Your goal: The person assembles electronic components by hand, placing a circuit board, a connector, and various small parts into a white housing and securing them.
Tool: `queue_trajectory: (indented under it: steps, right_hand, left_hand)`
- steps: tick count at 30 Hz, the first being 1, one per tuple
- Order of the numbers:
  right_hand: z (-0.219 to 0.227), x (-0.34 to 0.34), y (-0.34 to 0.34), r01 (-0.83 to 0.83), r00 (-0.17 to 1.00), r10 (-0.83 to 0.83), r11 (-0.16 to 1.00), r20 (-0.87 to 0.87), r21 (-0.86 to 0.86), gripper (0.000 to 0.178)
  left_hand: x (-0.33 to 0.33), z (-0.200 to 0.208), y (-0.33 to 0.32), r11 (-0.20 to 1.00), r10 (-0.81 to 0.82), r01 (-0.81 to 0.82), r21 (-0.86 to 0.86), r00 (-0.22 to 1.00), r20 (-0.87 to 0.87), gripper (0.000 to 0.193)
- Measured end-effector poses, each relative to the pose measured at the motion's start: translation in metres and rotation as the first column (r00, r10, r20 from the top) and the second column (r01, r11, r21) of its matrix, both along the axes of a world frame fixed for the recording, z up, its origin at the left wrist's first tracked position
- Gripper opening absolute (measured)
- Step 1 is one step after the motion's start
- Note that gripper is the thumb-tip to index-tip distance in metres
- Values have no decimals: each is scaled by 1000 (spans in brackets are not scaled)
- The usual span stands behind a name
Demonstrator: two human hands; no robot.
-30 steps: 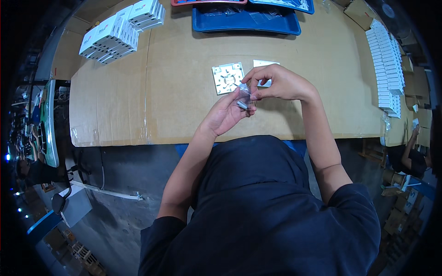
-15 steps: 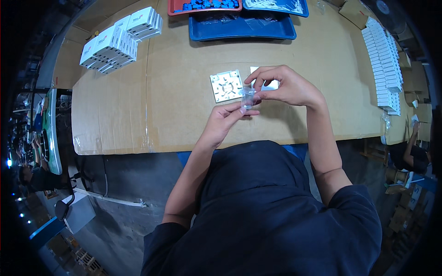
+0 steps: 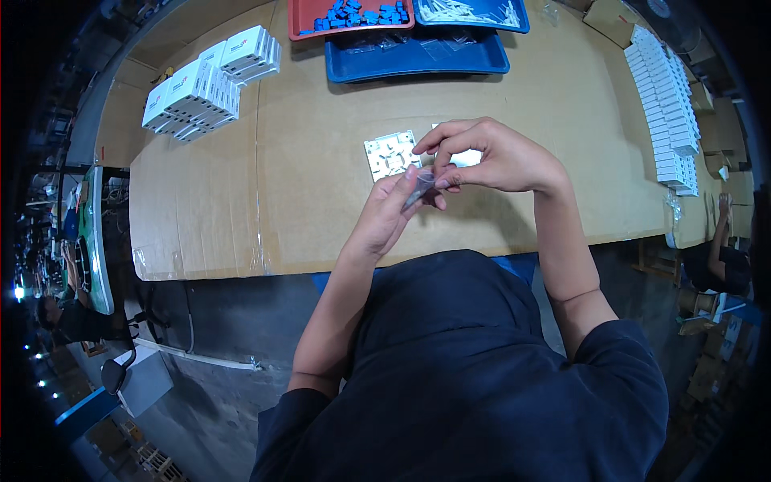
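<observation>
Between my hands is a small clear plastic bag (image 3: 419,186), its contents too small to make out. My left hand (image 3: 387,210) grips its lower side between thumb and fingers. With thumb and fingertips, my right hand (image 3: 494,157) pinches the bag's upper right edge. Just beyond the left hand, a white square plastic frame (image 3: 392,154) with a ring-shaped inner pattern lies flat on the table. A white flat piece (image 3: 467,157) rests beside it, mostly covered by my right hand.
At the far side stand a red tray (image 3: 353,30) of blue parts, a blue tray (image 3: 474,22) of white sticks, and a blue tray (image 3: 418,72) holding clear bags. White boxes (image 3: 193,92) are stacked at far left; white pieces (image 3: 662,104) stand in rows at right. Co-workers are at both sides.
My left hand has turned, its thumb now up along the bag. The bag has tilted and sits slightly further left. My right hand stays close to it, fingers still pinched.
</observation>
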State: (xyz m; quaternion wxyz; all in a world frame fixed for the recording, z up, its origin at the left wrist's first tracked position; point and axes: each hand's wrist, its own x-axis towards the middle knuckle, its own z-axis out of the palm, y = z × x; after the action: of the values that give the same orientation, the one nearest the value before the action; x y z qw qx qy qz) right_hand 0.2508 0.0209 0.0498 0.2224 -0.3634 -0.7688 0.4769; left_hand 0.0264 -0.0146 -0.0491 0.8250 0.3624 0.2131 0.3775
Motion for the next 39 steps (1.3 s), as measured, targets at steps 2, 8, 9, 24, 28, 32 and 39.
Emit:
queue_trajectory:
  steps: [2, 8, 9, 24, 28, 32, 39]
  right_hand:
    - [-5, 0, 1, -17, 1000, 17, 1000, -9, 7, 12]
    - [-20, -7, 3, -77, 997, 79, 993, 16, -86, 17]
    - [-22, -9, 3, -77, 995, 84, 989, 50, -129, 19]
    - [-11, -2, 7, -158, 985, 166, 973, 35, -167, 20]
    - [-7, -8, 2, -147, 980, 157, 985, 121, -91, 27]
    - [-14, -13, -1, -77, 991, 84, 994, 102, -74, 36]
    - [-16, -14, 5, -141, 979, 158, 981, 130, -130, 41]
  left_hand:
    - [-3, -11, 0, 999, -25, 26, -23, 999, 36, 56]
    - [5, -12, -4, 974, 36, -24, -226, 998, 51, 54]
    - [6, -11, -4, 963, 32, -15, -269, 998, 57, 52]
    - [-3, -12, 2, 998, -51, 50, -24, 997, -54, 48]
    - [0, -11, 1, 1000, -12, 11, -14, 998, -65, 48]
    - [0, -12, -1, 990, 12, 0, -143, 997, 82, 46]
    - [-2, -17, 2, 992, 3, -4, -129, 1000, -11, 45]
